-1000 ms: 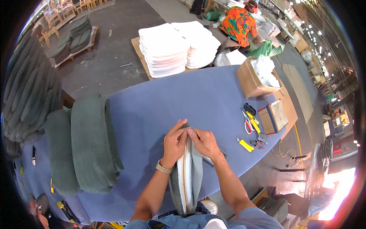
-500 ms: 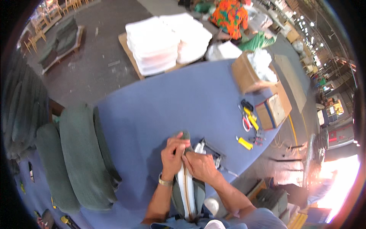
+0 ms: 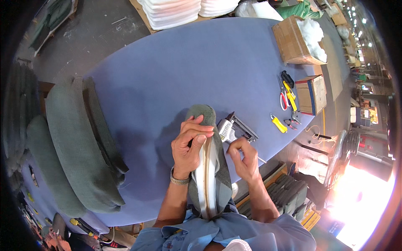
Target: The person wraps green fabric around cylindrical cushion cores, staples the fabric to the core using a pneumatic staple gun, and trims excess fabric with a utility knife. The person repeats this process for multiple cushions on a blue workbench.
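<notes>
A dark green fabric cushion (image 3: 223, 173) stands on edge between my body and the table, its side facing up. Along that side runs a brown zipper (image 3: 206, 167) on a pale strip. My left hand (image 3: 187, 146) grips the cushion's far end, thumb and fingers closed over the fabric. Off to the cushion's right, my right hand (image 3: 245, 161) is raised with thumb and forefinger pinched; anything between them is too small to make out. Just beyond it, a silver and black staple gun (image 3: 236, 129) lies on the table.
Green cushions (image 3: 79, 146) lie on the blue table (image 3: 167, 67) at left. Toward the right edge are red-handled scissors (image 3: 283, 99), a yellow cutter (image 3: 289, 95), a yellow-handled tool (image 3: 279, 124) and pliers (image 3: 290, 124). Behind them stand cardboard boxes (image 3: 289, 44), one holding white stuffing.
My right hand has come away from the cushion's far end and moved right. My left hand keeps its hold there. The view has shifted, showing less of the floor beyond the table.
</notes>
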`<action>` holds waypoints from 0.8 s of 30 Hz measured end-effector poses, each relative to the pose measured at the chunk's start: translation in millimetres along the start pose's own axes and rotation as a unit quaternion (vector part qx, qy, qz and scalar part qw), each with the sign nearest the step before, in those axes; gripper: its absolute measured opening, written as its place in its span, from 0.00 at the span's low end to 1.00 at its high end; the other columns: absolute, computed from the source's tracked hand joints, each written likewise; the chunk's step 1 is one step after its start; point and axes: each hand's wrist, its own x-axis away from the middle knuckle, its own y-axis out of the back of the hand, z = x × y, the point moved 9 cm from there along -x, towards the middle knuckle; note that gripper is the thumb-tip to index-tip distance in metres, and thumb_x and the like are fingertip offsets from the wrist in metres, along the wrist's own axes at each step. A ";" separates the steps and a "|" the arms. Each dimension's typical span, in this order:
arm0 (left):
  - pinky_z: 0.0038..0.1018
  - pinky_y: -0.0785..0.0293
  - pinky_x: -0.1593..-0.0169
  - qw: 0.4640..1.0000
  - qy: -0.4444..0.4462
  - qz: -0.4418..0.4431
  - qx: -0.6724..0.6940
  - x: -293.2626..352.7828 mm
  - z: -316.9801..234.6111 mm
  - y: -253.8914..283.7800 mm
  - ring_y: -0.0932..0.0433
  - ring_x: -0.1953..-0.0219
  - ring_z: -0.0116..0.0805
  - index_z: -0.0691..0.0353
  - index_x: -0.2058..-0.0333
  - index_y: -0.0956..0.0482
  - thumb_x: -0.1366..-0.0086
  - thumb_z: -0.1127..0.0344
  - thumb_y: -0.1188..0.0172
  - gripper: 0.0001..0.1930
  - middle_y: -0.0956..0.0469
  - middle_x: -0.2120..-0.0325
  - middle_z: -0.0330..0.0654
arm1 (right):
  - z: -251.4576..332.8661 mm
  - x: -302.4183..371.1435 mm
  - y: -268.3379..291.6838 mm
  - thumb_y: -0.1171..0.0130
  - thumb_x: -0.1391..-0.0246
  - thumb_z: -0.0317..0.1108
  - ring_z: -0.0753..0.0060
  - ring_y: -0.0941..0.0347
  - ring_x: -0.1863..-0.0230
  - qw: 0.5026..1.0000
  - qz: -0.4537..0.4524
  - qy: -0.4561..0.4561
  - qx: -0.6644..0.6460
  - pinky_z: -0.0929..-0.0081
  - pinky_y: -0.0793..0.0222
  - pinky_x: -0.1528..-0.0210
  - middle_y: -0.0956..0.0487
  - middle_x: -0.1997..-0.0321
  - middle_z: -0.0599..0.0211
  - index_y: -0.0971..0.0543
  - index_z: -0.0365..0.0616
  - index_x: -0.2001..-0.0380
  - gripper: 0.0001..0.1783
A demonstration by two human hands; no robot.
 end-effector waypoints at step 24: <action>0.46 0.33 0.34 0.999 -0.025 0.003 -0.048 0.8 -2.7 -14.8 0.18 0.48 0.40 0.59 0.67 0.12 0.41 0.69 0.27 0.04 0.12 0.63 0.38 | 43.6 -60.4 73.1 0.33 0.49 0.29 0.62 0.19 0.54 0.993 0.117 0.033 0.010 0.70 0.25 0.48 0.16 0.51 0.54 0.23 0.33 0.40 0.31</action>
